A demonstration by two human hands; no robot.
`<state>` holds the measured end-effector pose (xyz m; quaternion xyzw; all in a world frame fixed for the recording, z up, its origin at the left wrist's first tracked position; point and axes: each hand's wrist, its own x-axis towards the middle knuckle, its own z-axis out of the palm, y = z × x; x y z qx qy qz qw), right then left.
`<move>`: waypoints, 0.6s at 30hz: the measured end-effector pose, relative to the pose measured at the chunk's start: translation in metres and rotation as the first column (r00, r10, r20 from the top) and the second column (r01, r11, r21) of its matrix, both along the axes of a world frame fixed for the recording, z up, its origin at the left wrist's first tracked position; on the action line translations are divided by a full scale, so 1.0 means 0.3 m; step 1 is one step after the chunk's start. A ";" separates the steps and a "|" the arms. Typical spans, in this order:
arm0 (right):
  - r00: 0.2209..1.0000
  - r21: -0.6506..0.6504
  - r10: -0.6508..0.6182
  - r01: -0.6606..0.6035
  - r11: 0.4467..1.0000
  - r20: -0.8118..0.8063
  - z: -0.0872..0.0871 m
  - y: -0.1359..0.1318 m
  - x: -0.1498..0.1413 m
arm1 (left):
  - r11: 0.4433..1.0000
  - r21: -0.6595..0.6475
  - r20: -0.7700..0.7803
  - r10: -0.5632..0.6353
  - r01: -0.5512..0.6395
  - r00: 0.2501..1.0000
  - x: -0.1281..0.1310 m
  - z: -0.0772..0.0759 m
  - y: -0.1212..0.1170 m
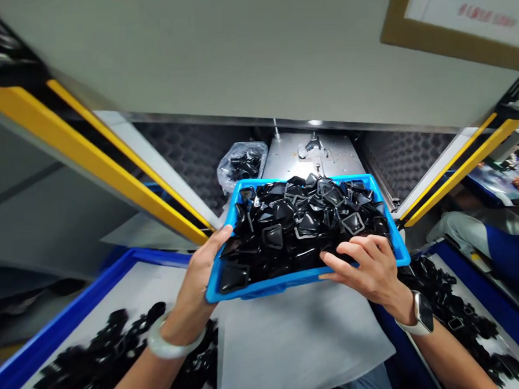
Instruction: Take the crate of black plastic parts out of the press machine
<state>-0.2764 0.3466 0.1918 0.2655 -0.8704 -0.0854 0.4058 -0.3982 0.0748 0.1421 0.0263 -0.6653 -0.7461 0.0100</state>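
Note:
A blue plastic tray [285, 282], tilted toward me, is heaped with glossy black plastic parts [282, 213], some with a grey rectangular rim. My left hand [204, 264] grips the tray's left side, thumb along the rim and its other fingers hidden beneath. At the front right, my right hand [367, 264] is bent over the rim, its fingers reaching onto the parts and its thumb at the front edge. A pale bangle [174, 341] circles my left wrist, and a watch [422, 311] my right.
Behind the tray, a metal plate [287, 152] carries a small fixture [313, 145], beside a clear bag [240, 163] of black parts. Yellow-edged posts [122, 161] flank the opening. Blue-rimmed bins [94, 290] with black parts stand on both sides. At far right, a person's blue garment [513, 256] shows.

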 end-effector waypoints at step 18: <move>0.934 -0.756 -0.346 0.290 0.587 0.090 0.015 0.269 0.082 | 0.901 0.433 0.127 -0.066 0.004 0.990 -0.030 0.006 0.044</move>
